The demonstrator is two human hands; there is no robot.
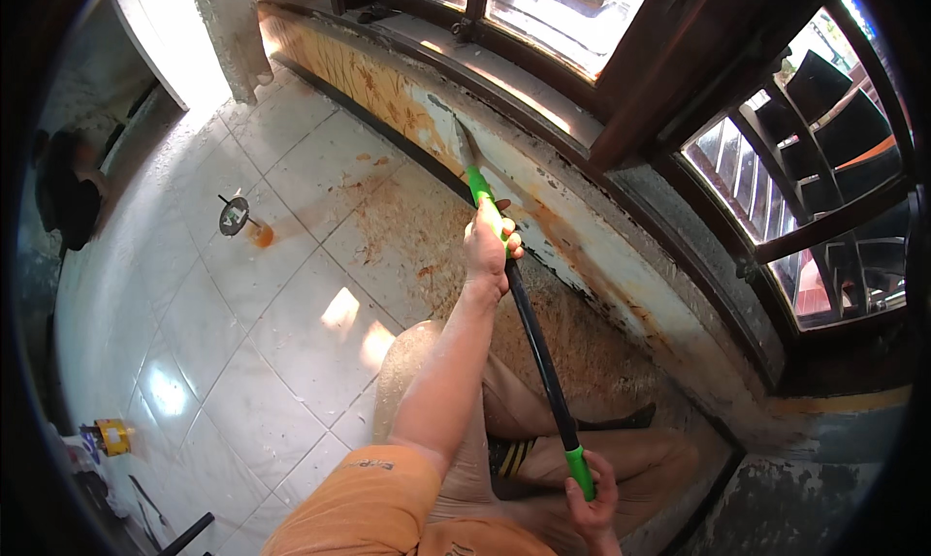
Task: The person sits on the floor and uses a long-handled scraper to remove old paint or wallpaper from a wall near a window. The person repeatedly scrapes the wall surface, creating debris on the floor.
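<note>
A long-handled scraper point(540, 345) with a black shaft and green grips runs diagonally in front of me. My left hand point(494, 240) is closed around its upper green grip, near the blade. My right hand point(593, 490) holds the green grip at the lower end. The metal blade point(463, 140) lies at the low wall point(524, 185) under the window, where white, yellow and rust-brown patches show; whether its edge touches is hard to tell. Old patterned covering point(342, 69) remains on the wall farther up. Brown and pale flakes point(385, 229) lie on the floor along the wall.
A lidded cup with a straw point(234, 216) holding orange drink stands on the tiles. Wooden-framed windows point(574, 18) rise above the ledge. A person point(69, 189) sits at the far left. A yellow container point(114, 437) and a black bar point(188, 534) lie at lower left.
</note>
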